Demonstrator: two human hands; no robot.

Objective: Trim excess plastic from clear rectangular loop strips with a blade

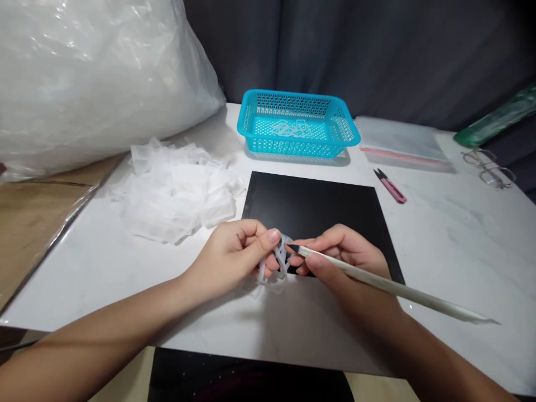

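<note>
- The left hand pinches a small translucent plastic piece between thumb and fingers, over the near edge of a black mat.
- The right hand is closed around a long white pen-like tool; its dark tip touches the piece.
- Behind the mat sit a turquoise basket, a heap of clear packets and pink snips.

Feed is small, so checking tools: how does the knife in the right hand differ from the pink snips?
The knife is long, slim and whitish; the snips are short and pink. The knife is held in the right hand; the snips lie untouched on the table. Both have dark tips.
</note>
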